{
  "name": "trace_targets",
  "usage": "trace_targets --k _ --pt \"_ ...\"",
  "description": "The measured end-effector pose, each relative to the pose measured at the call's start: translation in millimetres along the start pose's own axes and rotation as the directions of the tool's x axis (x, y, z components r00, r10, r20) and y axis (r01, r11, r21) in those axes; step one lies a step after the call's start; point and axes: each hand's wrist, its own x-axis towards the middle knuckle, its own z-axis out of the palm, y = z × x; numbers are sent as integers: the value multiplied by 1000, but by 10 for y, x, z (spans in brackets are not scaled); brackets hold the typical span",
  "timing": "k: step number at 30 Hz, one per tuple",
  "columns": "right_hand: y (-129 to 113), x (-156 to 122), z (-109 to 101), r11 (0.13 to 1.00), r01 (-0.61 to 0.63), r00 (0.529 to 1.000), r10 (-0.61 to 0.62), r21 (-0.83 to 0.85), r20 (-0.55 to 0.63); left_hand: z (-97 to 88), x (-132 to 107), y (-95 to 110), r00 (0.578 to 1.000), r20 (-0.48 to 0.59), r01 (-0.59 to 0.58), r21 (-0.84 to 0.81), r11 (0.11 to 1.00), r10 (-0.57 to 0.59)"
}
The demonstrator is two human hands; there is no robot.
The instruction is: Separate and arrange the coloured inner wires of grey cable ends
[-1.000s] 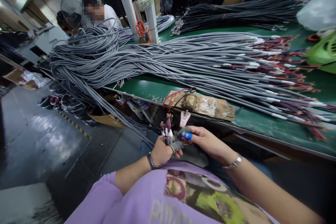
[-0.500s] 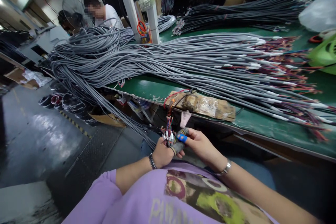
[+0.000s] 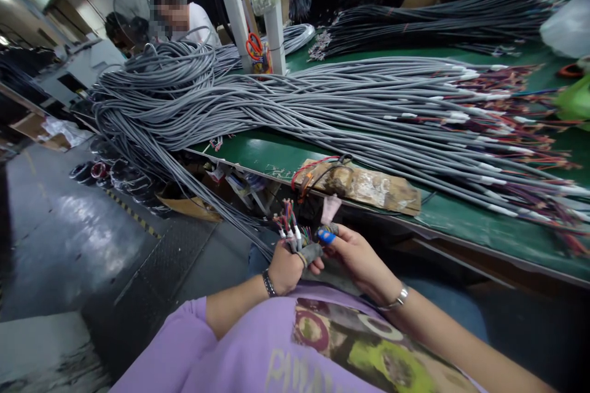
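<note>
My left hand (image 3: 284, 269) is closed around a bunch of grey cables whose stripped ends (image 3: 290, 236) point up, with white sleeves and thin coloured wires above the fist. A grey cover sits on its thumb. To the right, my right hand (image 3: 357, 253) has thumb and fingers pinched together close to a few fine wires (image 3: 306, 234) beside the bunch. Blue tape (image 3: 326, 236) wraps a digit of this hand, and a dark knit cover is on another. What lies in its pinch is too small to make out.
Many grey cables (image 3: 258, 95) lie along the green bench (image 3: 258, 153), their coloured wire ends to the right. A taped wooden board (image 3: 378, 187) lies at the bench edge. Black cables (image 3: 415, 27) lie behind. A person (image 3: 198, 21) is at the far left, beyond white posts (image 3: 275, 37).
The coloured wire ends in my left hand have tilted left and spread apart. My right hand has shifted slightly right, away from them. The whole view has also shifted a little.
</note>
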Motion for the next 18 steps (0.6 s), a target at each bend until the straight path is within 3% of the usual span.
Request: trace_targets --k 2,5,9,13,18 --pt "9 25 -27 997 -5 998 10 78 -55 -2 -22 5 999 38 29 4 1000 -29" --pt "12 67 -111 976 6 994 17 218 -107 -17 -41 20 1000 5 18 -63 998 -17" --pt "-8 122 -218 936 -101 989 132 338 -71 -23 -34 75 999 -27 -27 -163 986 23" --pt "-115 173 -205 938 -168 985 149 303 87 34 -13 166 1000 1 -11 -222 975 12" --pt "-240 190 -119 982 -28 988 -1 186 152 125 6 263 999 34 7 -188 982 -1"
